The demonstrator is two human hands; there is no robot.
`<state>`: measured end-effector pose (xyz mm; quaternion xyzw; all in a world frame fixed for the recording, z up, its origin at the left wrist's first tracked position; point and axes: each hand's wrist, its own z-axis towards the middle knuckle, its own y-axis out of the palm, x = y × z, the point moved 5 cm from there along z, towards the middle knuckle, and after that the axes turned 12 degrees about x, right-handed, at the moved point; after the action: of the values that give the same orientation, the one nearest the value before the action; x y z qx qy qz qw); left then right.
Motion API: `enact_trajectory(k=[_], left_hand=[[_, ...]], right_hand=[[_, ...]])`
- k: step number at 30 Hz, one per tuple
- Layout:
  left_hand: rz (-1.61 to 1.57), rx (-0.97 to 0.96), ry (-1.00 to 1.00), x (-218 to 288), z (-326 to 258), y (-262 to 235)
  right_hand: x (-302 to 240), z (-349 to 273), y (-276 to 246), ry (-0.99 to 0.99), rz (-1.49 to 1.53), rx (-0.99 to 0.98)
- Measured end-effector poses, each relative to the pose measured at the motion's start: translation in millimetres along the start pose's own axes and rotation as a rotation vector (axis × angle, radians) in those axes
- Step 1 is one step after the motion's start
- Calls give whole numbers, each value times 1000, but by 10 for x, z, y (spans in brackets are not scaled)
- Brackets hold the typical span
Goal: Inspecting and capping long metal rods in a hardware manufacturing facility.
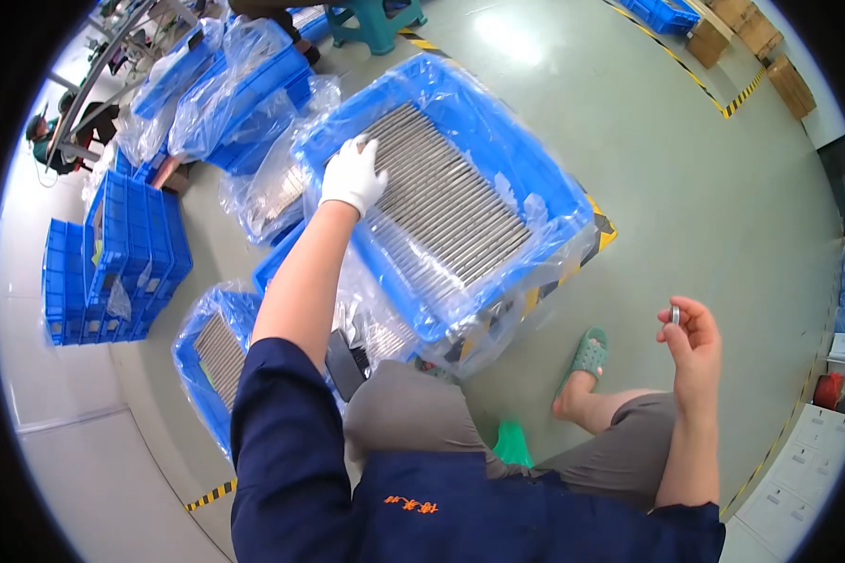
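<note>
My left hand (355, 176), in a white glove, rests at the left edge of closely packed rows of small metal rings (446, 202). Its thumb and fingers are apart, with nothing seen held; the fingertips touch or hover just over the rows. These rows lie in a large blue crate (561, 192) lined with clear plastic film. Away to the right, over the floor, my bare right hand (695, 347) pinches a small metal ring (674, 314) between thumb and fingertips.
Left of my arm, another film-lined blue crate (186, 357) holds more rows. Stacked blue crates (127, 253) stand farther left. A teal stool (376, 23) is at the back, near a seated person's leg. Cardboard boxes (746, 33) sit far right. A dark box (347, 366) lies beside my knee.
</note>
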<state>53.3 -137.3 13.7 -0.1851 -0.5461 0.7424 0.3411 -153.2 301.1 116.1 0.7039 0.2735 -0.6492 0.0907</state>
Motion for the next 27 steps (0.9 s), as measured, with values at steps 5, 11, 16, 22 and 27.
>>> enact_trajectory(k=[5,11,16,22,27], left_hand=[[188,-124,-145,-228,280,608],[299,-113,-137,-188,336,665],[267,-134,-128,-158,337,707],[309,-129,-74,-167,256,828],[326,-126,-114,-208,228,898]], right_hand=[[192,38,-258,96,56,8],[272,54,-511,143,95,57],[251,44,-558,136,130,19],[236,36,-596,128,166,19],[248,29,-565,156,168,-5]])
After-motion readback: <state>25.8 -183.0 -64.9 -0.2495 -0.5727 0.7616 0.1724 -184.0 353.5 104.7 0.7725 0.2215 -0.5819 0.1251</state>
